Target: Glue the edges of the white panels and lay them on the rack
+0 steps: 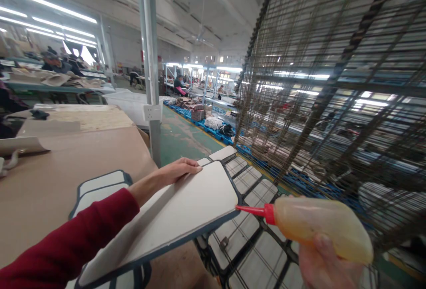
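Observation:
My left hand (178,169), in a dark red sleeve, grips the far edge of a flat white panel with a dark blue border (186,213) and holds it tilted over the table's corner. My right hand (324,264) is closed round a soft squeeze bottle of yellowish glue (319,227). Its red nozzle (253,210) touches the panel's right edge. More white bordered panels (100,185) lie on the brown table (49,182) behind my arm.
A tall wire drying rack (333,80) stands at right, with white panels on its lower shelves (249,178). A grey post with a socket (151,111) rises past the table. Other people work at distant benches (56,65). Blue pallets (213,131) line the green floor.

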A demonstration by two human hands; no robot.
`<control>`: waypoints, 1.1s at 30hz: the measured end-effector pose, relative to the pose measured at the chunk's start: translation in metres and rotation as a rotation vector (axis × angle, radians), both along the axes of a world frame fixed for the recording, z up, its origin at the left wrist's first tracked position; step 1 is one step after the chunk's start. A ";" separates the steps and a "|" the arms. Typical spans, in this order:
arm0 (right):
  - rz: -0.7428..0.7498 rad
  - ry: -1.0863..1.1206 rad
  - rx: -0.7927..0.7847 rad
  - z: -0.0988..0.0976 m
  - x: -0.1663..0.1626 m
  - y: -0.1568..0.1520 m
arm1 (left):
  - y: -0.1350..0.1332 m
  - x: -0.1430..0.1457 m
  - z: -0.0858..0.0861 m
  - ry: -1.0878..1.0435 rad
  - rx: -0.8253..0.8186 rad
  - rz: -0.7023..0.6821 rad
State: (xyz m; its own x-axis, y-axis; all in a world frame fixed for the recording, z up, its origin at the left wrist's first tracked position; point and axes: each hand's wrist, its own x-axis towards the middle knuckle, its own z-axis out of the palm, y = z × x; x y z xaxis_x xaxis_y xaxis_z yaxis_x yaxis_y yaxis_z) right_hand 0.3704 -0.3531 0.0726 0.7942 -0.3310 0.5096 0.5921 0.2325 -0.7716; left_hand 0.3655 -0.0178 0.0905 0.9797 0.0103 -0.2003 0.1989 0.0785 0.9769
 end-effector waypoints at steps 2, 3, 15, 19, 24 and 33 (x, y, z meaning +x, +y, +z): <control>0.009 -0.041 0.044 0.000 0.002 0.003 | -0.003 0.003 -0.004 0.005 -0.040 0.036; 0.014 -0.057 0.061 0.000 0.003 0.004 | -0.004 0.004 -0.007 0.008 -0.058 0.049; -0.003 -0.098 0.183 0.002 0.037 0.014 | -0.014 0.006 -0.032 0.011 -0.221 0.107; -0.002 -0.047 0.217 0.000 0.048 0.017 | -0.016 0.005 -0.036 0.029 -0.250 0.117; 0.009 0.015 0.182 -0.006 0.059 0.021 | -0.015 0.002 -0.040 0.056 -0.241 0.120; 0.054 0.068 0.133 -0.020 0.067 0.026 | -0.005 0.000 -0.055 0.057 -0.265 0.121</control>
State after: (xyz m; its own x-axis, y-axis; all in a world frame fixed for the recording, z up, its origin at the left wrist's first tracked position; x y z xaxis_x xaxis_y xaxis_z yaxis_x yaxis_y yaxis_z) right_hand 0.4378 -0.3275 0.0522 0.8436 -0.3484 0.4087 0.5237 0.3653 -0.7696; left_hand 0.3655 -0.0228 0.0352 0.9616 0.0661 -0.2664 0.2267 0.3560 0.9066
